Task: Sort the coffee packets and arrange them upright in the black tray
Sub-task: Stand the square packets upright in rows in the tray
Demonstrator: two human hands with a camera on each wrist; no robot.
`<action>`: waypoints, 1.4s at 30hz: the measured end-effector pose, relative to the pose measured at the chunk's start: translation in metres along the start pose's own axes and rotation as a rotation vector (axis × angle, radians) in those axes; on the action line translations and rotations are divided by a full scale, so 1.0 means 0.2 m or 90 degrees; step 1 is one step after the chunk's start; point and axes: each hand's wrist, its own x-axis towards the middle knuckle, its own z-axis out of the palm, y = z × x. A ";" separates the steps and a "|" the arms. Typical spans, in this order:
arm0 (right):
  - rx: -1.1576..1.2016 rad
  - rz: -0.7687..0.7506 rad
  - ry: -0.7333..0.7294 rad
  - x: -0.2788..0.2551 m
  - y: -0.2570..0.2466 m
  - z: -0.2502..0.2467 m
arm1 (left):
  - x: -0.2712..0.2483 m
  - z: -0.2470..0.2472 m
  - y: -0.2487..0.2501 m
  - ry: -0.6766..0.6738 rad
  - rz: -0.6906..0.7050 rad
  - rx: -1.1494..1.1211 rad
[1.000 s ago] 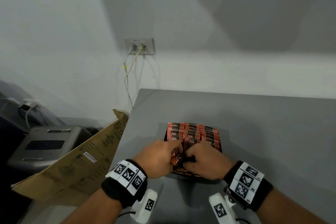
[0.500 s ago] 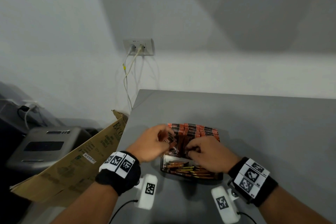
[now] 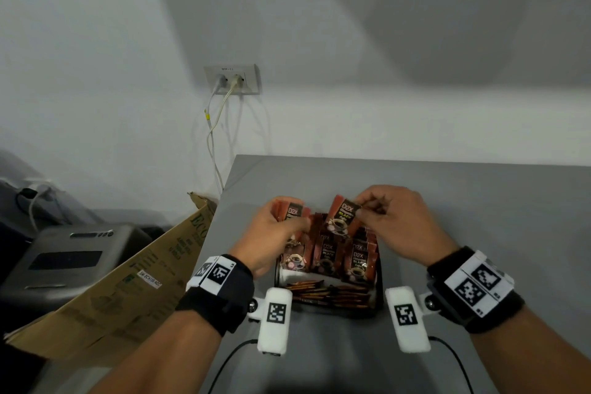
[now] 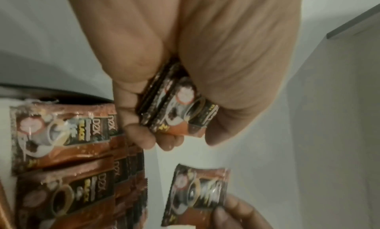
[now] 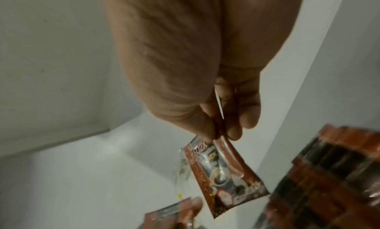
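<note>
From the head view, the person has both hands up over the black tray [image 3: 379, 289], which sits on the grey table [image 3: 479, 217] close to its left edge. The left hand [image 3: 271, 233] grips a small stack of packets [image 3: 292, 213], fingers curled round it, and the right hand [image 3: 403, 221] pinches a single packet [image 3: 342, 217] by its top corner so it hangs tilted above the tray. Inside the tray, rows of upright packets [image 3: 326, 254] fill the far part, while loose packets [image 3: 329, 293] lie flat in the near part. Off the table's left side there's a cardboard box [image 3: 128, 278], and a wall socket [image 3: 232, 79] with white cables plugged in. The left wrist view shows the same grip from below — left hand [image 4: 185, 70] wrapped round the stack of packets [image 4: 176, 109], with the upright packets [image 4: 61, 151] off to the left and the single packet [image 4: 197, 195] lower down. The right wrist view is blurry, but the right hand [image 5: 195, 70] clearly has thumb and fingertips closed tight on the single packet [image 5: 224, 179], which dangles below them — the upright packets [image 5: 329, 175] smear across the right edge.
</note>
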 end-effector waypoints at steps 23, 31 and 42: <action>-0.316 -0.054 -0.283 0.21 -0.04 0.49 | -0.02 -0.16 -0.03 0.146 -0.010 -0.009; -0.113 -0.022 -0.172 0.22 -0.09 0.36 | -0.01 -0.14 -0.05 0.067 -0.017 0.000; -0.136 0.003 -0.225 0.23 -0.12 0.25 | 0.04 -0.18 -0.08 0.163 0.016 0.031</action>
